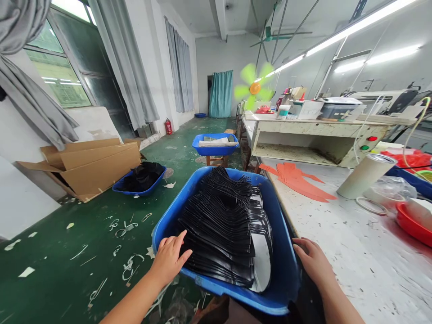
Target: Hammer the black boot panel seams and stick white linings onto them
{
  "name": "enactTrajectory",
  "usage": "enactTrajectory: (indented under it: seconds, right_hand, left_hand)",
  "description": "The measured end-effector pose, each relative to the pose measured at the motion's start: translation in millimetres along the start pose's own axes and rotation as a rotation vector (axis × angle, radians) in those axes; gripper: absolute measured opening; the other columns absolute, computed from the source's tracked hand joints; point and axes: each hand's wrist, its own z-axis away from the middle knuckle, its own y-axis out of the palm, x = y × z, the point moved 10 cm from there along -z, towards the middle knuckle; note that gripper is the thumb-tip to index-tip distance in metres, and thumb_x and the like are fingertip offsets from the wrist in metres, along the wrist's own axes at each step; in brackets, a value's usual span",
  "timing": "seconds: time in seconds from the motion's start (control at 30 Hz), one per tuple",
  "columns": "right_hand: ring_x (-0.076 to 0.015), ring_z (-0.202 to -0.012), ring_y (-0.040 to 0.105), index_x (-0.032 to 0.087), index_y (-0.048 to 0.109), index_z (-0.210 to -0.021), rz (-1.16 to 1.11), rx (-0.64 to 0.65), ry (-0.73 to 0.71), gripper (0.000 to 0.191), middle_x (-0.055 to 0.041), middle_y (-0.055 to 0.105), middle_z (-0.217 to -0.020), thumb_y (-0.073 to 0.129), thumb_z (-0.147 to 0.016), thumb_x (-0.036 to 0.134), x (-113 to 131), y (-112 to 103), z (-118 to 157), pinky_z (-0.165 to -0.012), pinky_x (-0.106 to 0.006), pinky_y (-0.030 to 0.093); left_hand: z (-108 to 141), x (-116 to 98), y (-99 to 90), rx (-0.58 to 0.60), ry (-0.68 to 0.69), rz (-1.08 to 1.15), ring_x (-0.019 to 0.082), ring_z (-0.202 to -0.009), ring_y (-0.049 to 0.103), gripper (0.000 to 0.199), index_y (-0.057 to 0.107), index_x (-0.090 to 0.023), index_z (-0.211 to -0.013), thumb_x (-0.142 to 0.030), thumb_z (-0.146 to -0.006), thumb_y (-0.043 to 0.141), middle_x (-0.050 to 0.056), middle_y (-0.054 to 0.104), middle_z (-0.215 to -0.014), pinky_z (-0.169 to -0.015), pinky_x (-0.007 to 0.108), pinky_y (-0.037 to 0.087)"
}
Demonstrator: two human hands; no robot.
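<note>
A large blue plastic tub point(284, 225) stands in front of me, tilted a little. Inside it lies a thick fanned stack of glossy black sheet pieces point(216, 225), with white-faced curved pieces point(261, 258) along its right side. My left hand point(168, 258) is over the tub's left rim, fingers stretched and thumb apart, the fingertips close to the black pieces. On the other side, my right hand point(313, 258) is by the tub's right rim at the table edge, fingers slightly bent and thumb apart. Whether it touches the rim I cannot tell. Neither hand holds a piece.
The white worktable point(337, 243) on the right bears orange cut pieces point(293, 180), a cardboard tube point(366, 176) and a red basin point(415, 220). Other blue tubs point(216, 148) stand ahead. Cardboard boxes point(97, 168) lean left. Scraps litter the green floor point(101, 243). A green fan point(254, 87) spins.
</note>
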Motion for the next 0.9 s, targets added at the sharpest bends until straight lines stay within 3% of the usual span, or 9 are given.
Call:
enactTrajectory:
  seconds: [0.27,0.37,0.43,0.53,0.6,0.7,0.8,0.9]
  right_hand:
    - [-0.0326,-0.107,0.052,0.018,0.068,-0.083,0.009,0.014,0.012,0.051,-0.0153,0.061,-0.106,0.04,-0.063,0.056,-1,0,1,-0.091,-0.045,0.04]
    - [-0.0322,-0.106,0.051,0.02,0.068,-0.081,0.001,-0.001,0.008,0.049,-0.0139,0.061,-0.106,0.041,-0.063,0.056,-1,-1,1,-0.092,-0.044,0.04]
    - [-0.0319,-0.106,0.052,0.02,0.068,-0.08,-0.003,-0.012,0.006,0.048,-0.0131,0.062,-0.104,0.041,-0.063,0.056,-2,0,1,-0.092,-0.044,0.04]
    - [-0.0314,-0.105,0.052,0.021,0.068,-0.078,-0.003,-0.028,0.008,0.047,-0.0119,0.063,-0.102,0.042,-0.062,0.057,-3,0,0,-0.092,-0.043,0.04]
    - [-0.0314,-0.104,0.053,0.021,0.068,-0.077,0.003,-0.034,0.014,0.047,-0.0118,0.063,-0.101,0.041,-0.062,0.057,-4,0,0,-0.092,-0.043,0.04]
    - [-0.032,-0.104,0.053,0.02,0.069,-0.078,0.019,-0.014,-0.005,0.049,-0.0126,0.063,-0.102,0.041,-0.063,0.058,-4,1,1,-0.092,-0.044,0.041]
    - [-0.0321,-0.102,0.054,0.019,0.069,-0.08,0.038,-0.01,-0.036,0.049,-0.0126,0.063,-0.103,0.043,-0.065,0.059,-4,1,2,-0.092,-0.045,0.041]
    - [-0.0328,-0.101,0.055,0.02,0.069,-0.08,0.07,-0.011,-0.03,0.05,-0.0128,0.063,-0.103,0.042,-0.065,0.059,-6,2,3,-0.091,-0.046,0.042]
  left_hand:
    - [-3,-2,-4.4,-0.04,-0.029,-0.119,0.025,-0.091,0.055,0.044,0.056,-0.019,-0.116,-0.05,-0.088,0.04,0.009,0.062,-0.098,-0.08,0.041,0.041]
    - [0,-3,-9.7,-0.063,-0.01,-0.17,0.03,-0.106,0.05,0.043,0.06,-0.022,-0.111,-0.052,-0.085,0.045,0.012,0.055,-0.118,-0.085,0.045,0.039]
    - [0,-8,-12.8,-0.081,0.068,-0.227,0.033,-0.12,0.04,0.046,0.06,-0.021,-0.111,-0.055,-0.084,0.045,0.014,0.043,-0.135,-0.092,0.048,0.035]
    - [-2,-20,-11.3,-0.06,0.246,-0.274,0.033,-0.129,0.029,0.053,0.059,-0.017,-0.11,-0.06,-0.084,0.042,0.013,0.034,-0.142,-0.1,0.05,0.026]
    - [-5,-21,-7.0,0.002,0.302,-0.21,0.032,-0.128,0.032,0.052,0.06,-0.016,-0.105,-0.06,-0.084,0.042,0.013,0.041,-0.138,-0.103,0.05,0.025]
    - [-15,-13,-0.1,0.094,0.243,-0.041,0.029,-0.113,0.05,0.049,0.061,-0.016,-0.097,-0.058,-0.087,0.038,0.012,0.058,-0.118,-0.095,0.045,0.039]
    - [-26,-3,4.5,0.098,0.146,0.032,0.022,-0.089,0.06,0.05,0.052,-0.016,-0.117,-0.053,-0.092,0.028,0.009,0.063,-0.1,-0.077,0.036,0.048]
    - [-35,-2,10.8,0.088,0.121,0.047,0.021,-0.082,0.057,0.059,0.033,-0.018,-0.136,-0.056,-0.091,0.029,0.007,0.062,-0.094,-0.074,0.036,0.048]
